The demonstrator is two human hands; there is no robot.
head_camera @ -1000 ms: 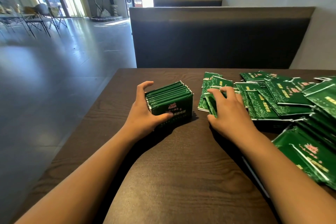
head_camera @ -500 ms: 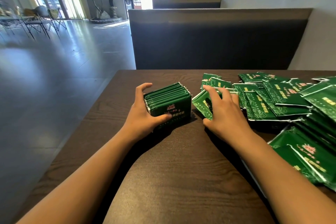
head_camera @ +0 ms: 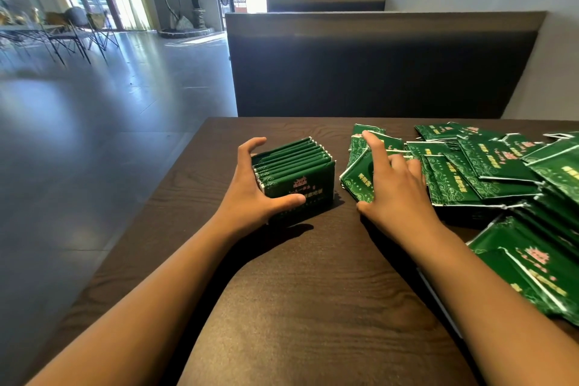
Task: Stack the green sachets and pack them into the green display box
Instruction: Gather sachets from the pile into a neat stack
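Observation:
The green display box (head_camera: 299,186) stands on the dark wooden table (head_camera: 300,291), left of centre, with several green sachets (head_camera: 291,156) upright inside it. My left hand (head_camera: 250,197) grips the box, thumb on its front face and fingers curled round the far side. Just right of the box, my right hand (head_camera: 396,194) holds a small stack of green sachets (head_camera: 357,180), fingers over the top and thumb at the near edge. The stack is tilted, with its left end toward the box.
A big loose pile of green sachets (head_camera: 498,166) spreads over the right side of the table, down to the near right edge. A dark bench back (head_camera: 376,72) rises behind the table. The table's left edge drops to open floor.
My right hand has gathered a small stack from the pile and drawn it left toward the box. The left hand and the box have stayed in place.

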